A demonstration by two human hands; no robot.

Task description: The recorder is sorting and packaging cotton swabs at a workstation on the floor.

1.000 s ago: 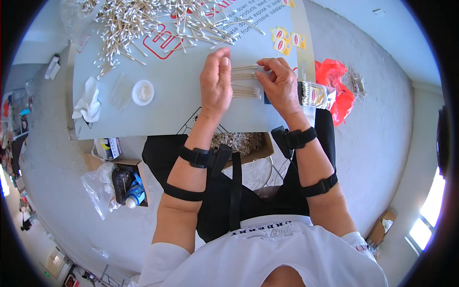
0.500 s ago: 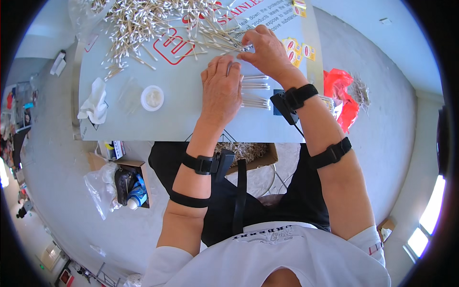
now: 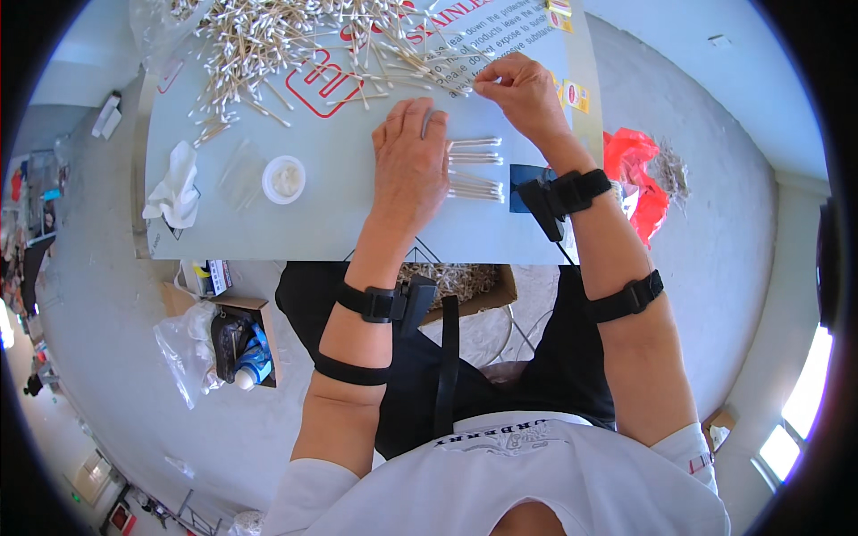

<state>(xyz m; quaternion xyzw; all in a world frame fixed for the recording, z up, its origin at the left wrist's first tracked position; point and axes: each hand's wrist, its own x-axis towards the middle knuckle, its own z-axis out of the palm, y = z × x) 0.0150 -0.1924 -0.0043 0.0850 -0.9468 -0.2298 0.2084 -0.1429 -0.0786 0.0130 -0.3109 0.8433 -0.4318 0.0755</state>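
On the table (image 3: 326, 219), the left hand (image 3: 409, 161) lies palm down at the left ends of the swab rows (image 3: 476, 160), its grip hidden. Farther, the right hand (image 3: 525, 96) pinches narrowly beside the loose swabs (image 3: 259, 55); I cannot tell if it holds one. The step seems picking swabs; the next move calls for a light pinch.

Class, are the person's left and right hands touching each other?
Apart: the head view shows pale tabletop between the left hand and the right hand.
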